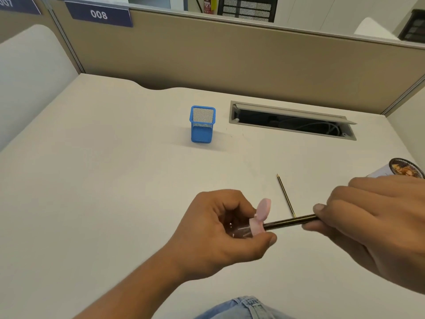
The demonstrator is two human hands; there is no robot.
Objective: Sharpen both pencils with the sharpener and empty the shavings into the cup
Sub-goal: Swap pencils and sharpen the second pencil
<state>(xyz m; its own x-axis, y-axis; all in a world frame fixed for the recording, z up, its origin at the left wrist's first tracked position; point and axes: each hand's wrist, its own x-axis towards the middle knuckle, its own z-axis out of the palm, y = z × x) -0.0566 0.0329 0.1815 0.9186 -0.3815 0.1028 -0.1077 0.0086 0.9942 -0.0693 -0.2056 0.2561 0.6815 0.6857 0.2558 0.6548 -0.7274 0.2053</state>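
My left hand (220, 229) grips a small sharpener (320, 226) with a clear body and a pink cap, whose round lid stands flipped up. My right hand (372, 217) holds the back end of a dark pencil (292, 222), and the pencil's tip sits inside the sharpener's pink end. Both hands hover above the near part of the desk. A second thin pencil (285, 195) lies flat on the desk just beyond the hands, its point aimed away from me. A paper cup (400, 170) with a printed food picture shows at the right edge, partly hidden by my right hand.
A blue mesh pen holder (202, 124) stands upright mid-desk. Behind it to the right is an open cable slot (292, 122) in the white desk (103, 180). A beige partition (230, 56) closes the far side. My jeans (243, 308) show at the bottom edge.
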